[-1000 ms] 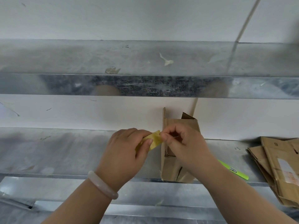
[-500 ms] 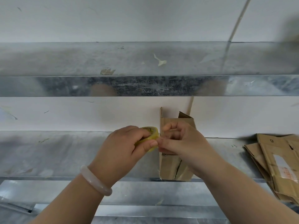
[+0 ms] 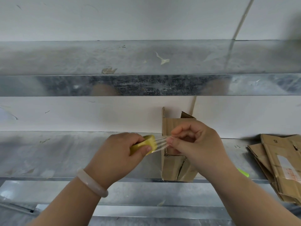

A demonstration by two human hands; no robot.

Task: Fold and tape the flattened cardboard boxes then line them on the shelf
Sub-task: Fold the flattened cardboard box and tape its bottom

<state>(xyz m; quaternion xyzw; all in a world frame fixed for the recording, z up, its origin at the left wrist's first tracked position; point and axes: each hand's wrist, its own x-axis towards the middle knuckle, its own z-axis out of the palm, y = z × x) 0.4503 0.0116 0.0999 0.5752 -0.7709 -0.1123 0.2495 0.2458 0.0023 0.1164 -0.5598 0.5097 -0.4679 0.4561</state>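
My left hand [image 3: 120, 154] grips a yellow roll of clear tape [image 3: 146, 145] over the metal shelf [image 3: 65, 157]. My right hand [image 3: 193, 144] pinches the free end of the tape strip [image 3: 160, 142], which stretches a short way between both hands. Behind my right hand a folded brown cardboard box [image 3: 172, 167] stands upright at the shelf's front edge, its top flaps open. At the right end of the shelf lies a stack of flattened cardboard boxes [image 3: 280, 163].
A green pen-like tool [image 3: 243, 172] lies on the shelf, mostly hidden by my right forearm. An upper metal shelf [image 3: 146, 66] runs across above, with tape scraps stuck on it. A white wall stands behind. A lower metal ledge [image 3: 146, 193] sits below.
My hands have drawn apart: the right hand pulled the tape end to the right off the roll, so a short strip now spans between them.
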